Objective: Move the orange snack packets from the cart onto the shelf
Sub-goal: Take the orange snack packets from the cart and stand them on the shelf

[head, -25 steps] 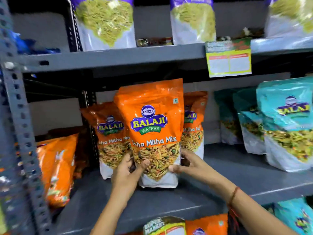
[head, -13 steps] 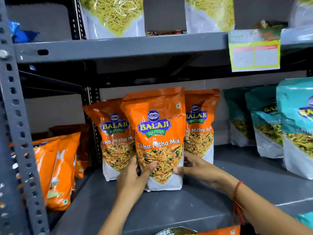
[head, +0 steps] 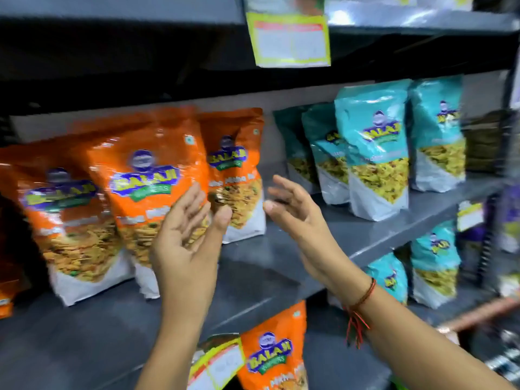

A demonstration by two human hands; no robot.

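Both hands, left hand and right hand, hover spread and empty before orange packets standing on the shelf.

left hand: bare, no ring, no watch, no glove
left forearm: bare to the bottom edge, no sleeve in view
left fingers: bare, short nails; motion blur, little detail
right hand: bare, no ring visible
right fingers: bare, blurred at the tips
right wrist: red-orange thread band wound round it, several thin strands
thread ends: loose red strands with a greenish one, hanging below the band
right forearm: bare, no sleeve in view
rest of body: out of view
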